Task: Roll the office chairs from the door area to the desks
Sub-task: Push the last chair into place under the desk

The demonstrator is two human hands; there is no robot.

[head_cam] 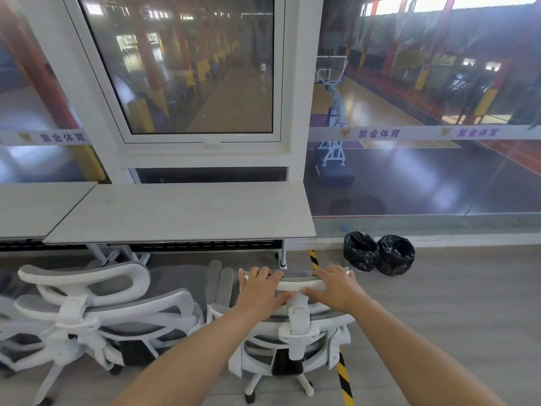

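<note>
Below tabletop (181, 212) left half: parked office chair (96, 303), white frame, grey mesh, seat toward the front edge; another partly cut off beyond it.

Below tabletop's right end, short of the front edge: second office chair (292, 341), back toward the camera, armrest just beside the parked one's.

Left hand (260, 288) on the left end of its headrest (295, 281), fingers curled over the top, thumb underneath, so grasping. Right hand (336, 285) mirrored on the right end, same grip.

Right of tabletop's end leg (282, 253): yellow-black floor tape (345, 379) passing under the second chair's base. Further right: two black-bagged bins (361, 252) by the glass wall, well apart from the chair.

Step, as judged: final push-in of this chair at the desk, close to done for this one.

Next, probably: straight push forward with a slight steer left, to centre on the free right half and clear the end leg. Armrest clash with the neighbour worth watching. Then release and back to the door area for any remaining.
</note>
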